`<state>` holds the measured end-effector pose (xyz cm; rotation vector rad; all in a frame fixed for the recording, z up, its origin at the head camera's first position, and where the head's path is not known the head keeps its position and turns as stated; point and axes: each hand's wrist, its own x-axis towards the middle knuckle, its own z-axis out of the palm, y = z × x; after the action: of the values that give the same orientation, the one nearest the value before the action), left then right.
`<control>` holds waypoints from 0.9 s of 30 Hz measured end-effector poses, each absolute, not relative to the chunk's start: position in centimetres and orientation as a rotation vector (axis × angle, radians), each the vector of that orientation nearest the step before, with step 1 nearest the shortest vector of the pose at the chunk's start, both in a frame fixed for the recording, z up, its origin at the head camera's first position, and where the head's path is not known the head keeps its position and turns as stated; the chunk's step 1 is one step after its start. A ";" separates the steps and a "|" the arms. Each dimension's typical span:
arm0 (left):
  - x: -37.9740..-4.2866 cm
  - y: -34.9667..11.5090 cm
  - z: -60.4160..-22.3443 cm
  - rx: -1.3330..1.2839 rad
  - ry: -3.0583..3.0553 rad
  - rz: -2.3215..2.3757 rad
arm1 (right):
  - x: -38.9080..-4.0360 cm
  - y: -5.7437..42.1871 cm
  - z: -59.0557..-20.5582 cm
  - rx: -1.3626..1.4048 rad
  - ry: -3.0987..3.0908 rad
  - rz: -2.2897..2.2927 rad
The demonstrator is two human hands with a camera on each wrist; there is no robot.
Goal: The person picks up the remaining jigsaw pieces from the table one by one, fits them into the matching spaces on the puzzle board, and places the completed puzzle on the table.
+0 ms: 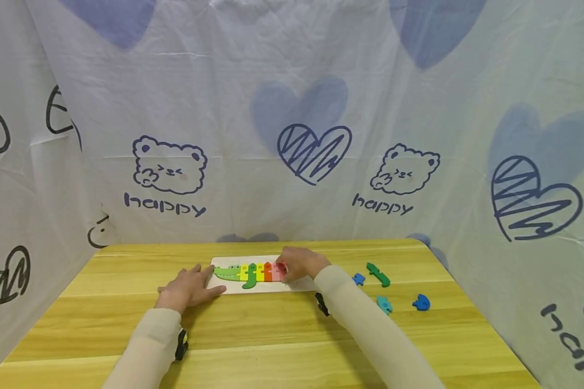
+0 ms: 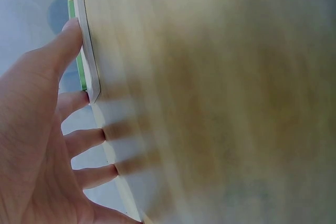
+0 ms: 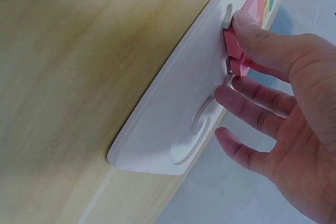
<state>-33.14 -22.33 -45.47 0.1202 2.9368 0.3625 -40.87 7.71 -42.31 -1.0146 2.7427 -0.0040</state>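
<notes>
A pale crocodile puzzle board [image 1: 299, 284] lies near the far side of the table. The green head [image 1: 227, 274] and a row of yellow, green, orange and pink pieces sit in its left part. My left hand [image 1: 187, 287] rests at the board's left end, fingers spread. In the left wrist view the thumb [image 2: 68, 43] lies against the board's side. My right hand [image 1: 299, 263] pinches a red puzzle piece [image 3: 232, 44] between thumb and fingers, right at the end of the pink pieces. A curled tail recess [image 3: 191, 142] shows at the board's right end.
Right of the board lie several loose pieces: a long green one [image 1: 378, 274], a small blue one [image 1: 358, 279], a teal one [image 1: 384, 304] and a rounded blue one [image 1: 421, 302]. A printed white curtain [image 1: 243, 189] hangs behind the wooden table [image 1: 253, 346].
</notes>
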 end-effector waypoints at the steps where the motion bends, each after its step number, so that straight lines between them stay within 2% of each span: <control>1: -33.2 -22.3 -45.5 0.120 2.935 0.360 | -40.8 7.7 -42.3 -1.007 2.748 0.007; 14: -33.1 -22.2 -45.4 0.118 2.927 0.341 | -40.7 8.5 -42.4 -0.988 2.761 -0.020; 27: -33.1 -22.2 -45.3 0.124 2.930 0.332 | -40.3 12.7 -40.6 -0.990 2.743 -0.299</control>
<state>-33.09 -22.25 -45.34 0.1239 2.9301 0.3323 -40.26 12.70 -40.57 -0.9898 2.7428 -0.2989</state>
